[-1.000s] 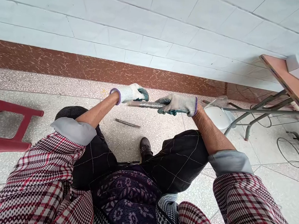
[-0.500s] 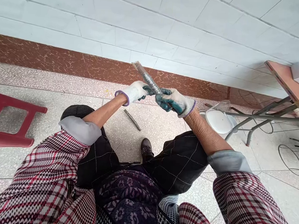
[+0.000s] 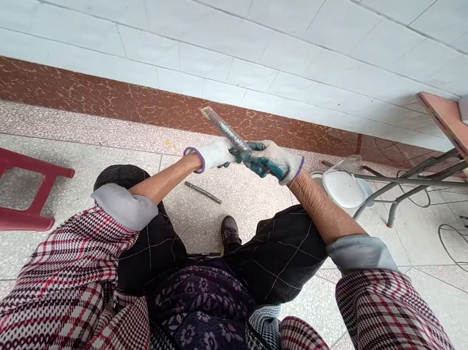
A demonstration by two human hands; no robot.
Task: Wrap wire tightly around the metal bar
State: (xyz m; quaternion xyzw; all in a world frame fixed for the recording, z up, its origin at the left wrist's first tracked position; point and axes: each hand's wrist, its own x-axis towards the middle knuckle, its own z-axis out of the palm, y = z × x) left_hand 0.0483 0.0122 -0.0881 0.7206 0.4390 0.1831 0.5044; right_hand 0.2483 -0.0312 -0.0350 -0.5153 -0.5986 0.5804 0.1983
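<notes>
Both my hands wear white knit gloves with green palms. My right hand [image 3: 276, 159] is wrapped round the lower end of a ribbed grey metal rod [image 3: 225, 128], which slants up and to the left. My left hand [image 3: 215, 153] is closed on the same rod just beside the right, the two gloves touching. The rod's upper tip sticks out free above them, in front of the brown wall skirting. A second, shorter ribbed rod [image 3: 203, 192] lies on the tiled floor below my hands, between my knees.
A red plastic stool [image 3: 14, 193] stands at the left. At the right are a white bucket [image 3: 342, 188] with a clear bag, the metal legs of a folding table [image 3: 416, 181] with a wooden top, and a wire ring [image 3: 457, 247]. My shoe [image 3: 230, 233] rests on the floor.
The rod went from lying level between my hands to slanting up-left. My hands have drawn close together, and over the last half second they dropped slightly with the rod.
</notes>
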